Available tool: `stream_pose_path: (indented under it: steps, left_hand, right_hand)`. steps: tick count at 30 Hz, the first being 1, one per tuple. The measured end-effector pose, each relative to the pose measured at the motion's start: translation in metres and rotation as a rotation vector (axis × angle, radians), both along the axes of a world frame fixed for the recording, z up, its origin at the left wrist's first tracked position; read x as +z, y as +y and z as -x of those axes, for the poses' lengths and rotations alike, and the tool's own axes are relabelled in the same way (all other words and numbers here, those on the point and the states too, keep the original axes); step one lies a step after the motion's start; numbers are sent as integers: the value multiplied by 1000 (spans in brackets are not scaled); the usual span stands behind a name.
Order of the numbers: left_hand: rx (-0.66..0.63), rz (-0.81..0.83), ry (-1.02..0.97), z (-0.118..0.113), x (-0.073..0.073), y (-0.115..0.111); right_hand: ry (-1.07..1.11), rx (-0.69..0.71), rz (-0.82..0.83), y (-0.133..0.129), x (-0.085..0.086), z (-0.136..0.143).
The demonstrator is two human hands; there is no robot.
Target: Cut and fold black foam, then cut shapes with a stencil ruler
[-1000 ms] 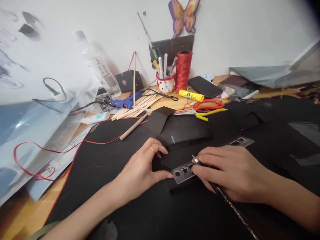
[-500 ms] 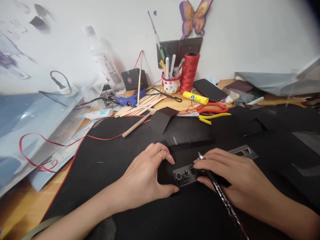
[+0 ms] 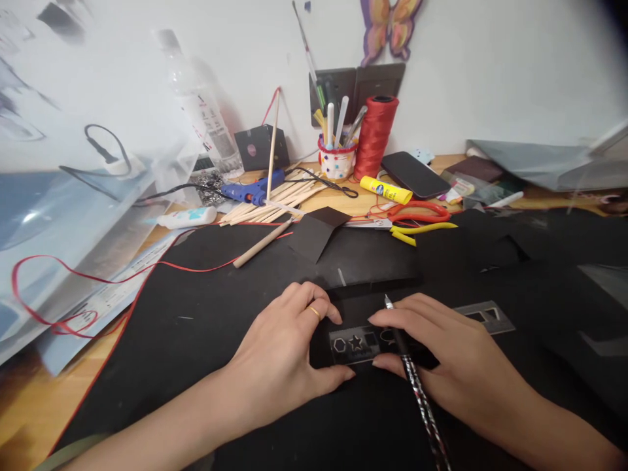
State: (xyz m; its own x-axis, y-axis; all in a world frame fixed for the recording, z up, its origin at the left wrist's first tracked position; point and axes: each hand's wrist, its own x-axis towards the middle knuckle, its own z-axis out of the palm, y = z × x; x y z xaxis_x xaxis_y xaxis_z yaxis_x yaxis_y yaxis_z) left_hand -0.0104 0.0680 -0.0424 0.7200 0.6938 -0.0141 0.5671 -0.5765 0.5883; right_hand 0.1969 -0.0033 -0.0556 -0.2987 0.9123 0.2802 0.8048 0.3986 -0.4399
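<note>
A clear plastic stencil [image 3: 370, 360] with hexagon and star cut-outs lies on black material between my hands. My left hand [image 3: 289, 347] curves round its left end, thumb and fingers apart, fingertips down on the black surface. In my right hand [image 3: 446, 340] a dark patterned pen [image 3: 422, 399] is held, its metal tip pointing away from me. The thumb and forefinger of that hand also straddle the stencil, touching its edges or resting close beside them. Part of the stencil is hidden under the right hand.
A second stencil [image 3: 490, 317] lies to the right. Further back are folded black card [image 3: 321, 232], a wooden stick [image 3: 262, 243], red-handled scissors [image 3: 422, 211], a glue stick [image 3: 386, 190], a blue glue gun [image 3: 252, 191] and a red thread spool [image 3: 377, 137]. Red ribbon [image 3: 191, 269] trails left.
The stencil has shifted left towards my left hand, and my right hand with the pen has moved slightly left too. My left hand stays nearly in place.
</note>
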Motion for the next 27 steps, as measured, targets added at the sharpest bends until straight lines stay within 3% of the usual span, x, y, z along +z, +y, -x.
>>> stream_pose_path:
  steps: [11, 27]
  left_hand:
    - [-42, 10, 34, 2, 4, 2]
    - [-81, -24, 58, 3, 7, 3]
  right_hand:
    - [8, -11, 54, 1, 7, -6]
    - [32, -16, 50, 2, 7, 9]
